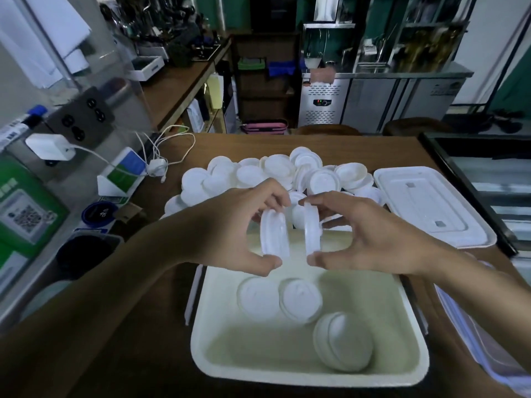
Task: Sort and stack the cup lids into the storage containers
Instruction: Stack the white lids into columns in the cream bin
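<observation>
Two white cup lids are held on edge above the far half of the storage container (201,354), a cream rectangular tub on the brown table (359,147). The left hand (230,225) pinches the left lid (274,235), thumb under its rim and fingertips curled over the top. The right hand (373,234) pinches the right lid (312,229) the same way. The two lids face each other, near but apart.

On the container's floor, two flat lids (257,298) lie side by side with their edges meeting, and a small stack of lids (342,344) leans tilted toward the near right corner. Beyond the container's far wall is a loose pile of lids (258,173). The hands and the held lids hide that wall and the near edge of the pile.

Off the container's far right corner lies a flat white rectangular cover (425,205). Along the container's right side sits a clear plastic box (482,349), partly out of view.

Left of the container stand a black round tub (83,254) and a blue round cap (99,214) with a pale mark that cannot be read. Farther left is a green sign (26,216) with a QR code, its writing too blurred to read. Beyond the cap is a blue, green and white card stand (123,173). A white charger (48,146) sits in a dark socket panel (83,116), and white cables (172,145) trail onto the table.
</observation>
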